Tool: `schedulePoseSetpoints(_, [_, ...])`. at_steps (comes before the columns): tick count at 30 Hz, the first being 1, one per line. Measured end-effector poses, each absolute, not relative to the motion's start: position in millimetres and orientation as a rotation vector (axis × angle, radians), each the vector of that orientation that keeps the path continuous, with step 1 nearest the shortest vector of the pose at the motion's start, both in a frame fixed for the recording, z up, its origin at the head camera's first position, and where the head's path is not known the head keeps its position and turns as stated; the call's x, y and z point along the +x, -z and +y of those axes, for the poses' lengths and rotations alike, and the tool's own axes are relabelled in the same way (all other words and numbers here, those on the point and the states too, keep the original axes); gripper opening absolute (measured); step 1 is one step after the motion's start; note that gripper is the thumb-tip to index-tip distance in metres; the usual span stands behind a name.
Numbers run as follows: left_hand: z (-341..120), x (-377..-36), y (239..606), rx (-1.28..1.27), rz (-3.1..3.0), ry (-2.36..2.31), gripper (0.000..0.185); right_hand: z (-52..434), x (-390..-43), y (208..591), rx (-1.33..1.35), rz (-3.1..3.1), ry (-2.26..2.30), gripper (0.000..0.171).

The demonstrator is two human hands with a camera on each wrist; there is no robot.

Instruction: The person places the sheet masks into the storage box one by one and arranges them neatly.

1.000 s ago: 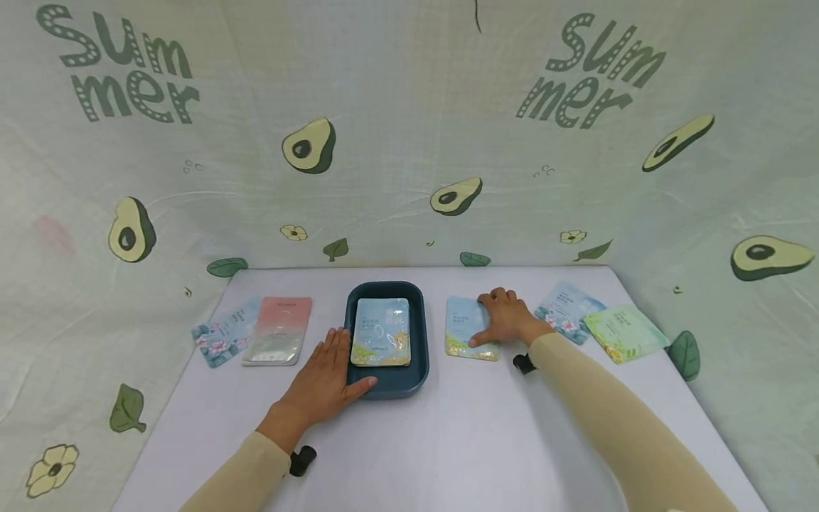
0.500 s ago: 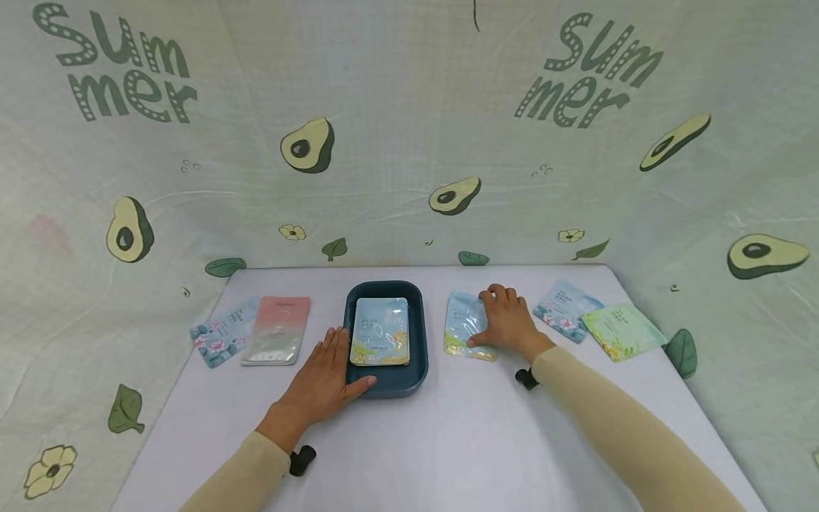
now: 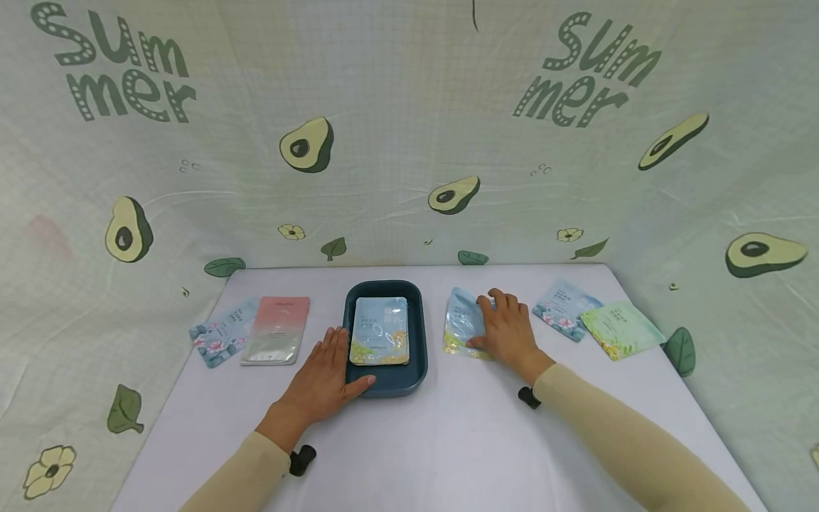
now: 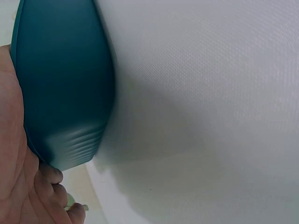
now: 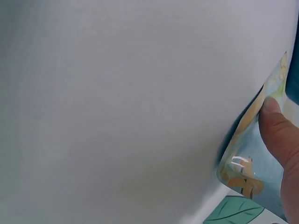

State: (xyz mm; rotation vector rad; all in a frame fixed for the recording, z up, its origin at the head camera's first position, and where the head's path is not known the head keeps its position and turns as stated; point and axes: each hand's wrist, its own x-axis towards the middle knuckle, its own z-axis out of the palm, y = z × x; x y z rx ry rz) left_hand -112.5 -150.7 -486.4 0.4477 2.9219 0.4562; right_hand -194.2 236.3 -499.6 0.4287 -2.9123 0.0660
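A blue sheet mask packet (image 3: 461, 320) lies on the table to the right of the tray, bowed and partly covered by my right hand (image 3: 508, 333). That hand grips it: the thumb (image 5: 278, 133) presses on its face in the right wrist view, and the fingers curl at its far right edge. My left hand (image 3: 318, 380) rests along the left rim of the dark blue tray (image 3: 419, 348), fingers straight and thumb over the near corner. In the left wrist view the tray's outer wall (image 4: 65, 84) is beside the palm. Inside the tray lies a blue packet (image 3: 380, 331).
Left of the tray, a pink and silver packet (image 3: 275, 331) overlaps a blue floral packet (image 3: 224, 333). At the right, a green packet (image 3: 622, 329) overlaps another blue floral packet (image 3: 566, 309). A printed cloth backdrop (image 3: 384, 142) rises behind the white table (image 3: 416, 455).
The packet under my right hand has gone from flat to bowed, its upper edge rising. My right hand has shifted slightly with it. The left hand and tray stay put.
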Motion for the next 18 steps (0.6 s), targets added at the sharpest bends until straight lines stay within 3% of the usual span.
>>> schedulePoseSetpoints(10, [-151.2, -112.4, 485.0, 0.44, 2.923, -0.473, 0.114, 232.7, -189.7, 506.2, 0.42, -2.928, -0.158, 0.094])
schedulePoseSetpoints(18, [-151.1, -112.7, 485.1, 0.448, 2.921, -0.467, 0.115, 231.5, -187.7, 498.8, 0.479, -2.959, -0.644, 0.075])
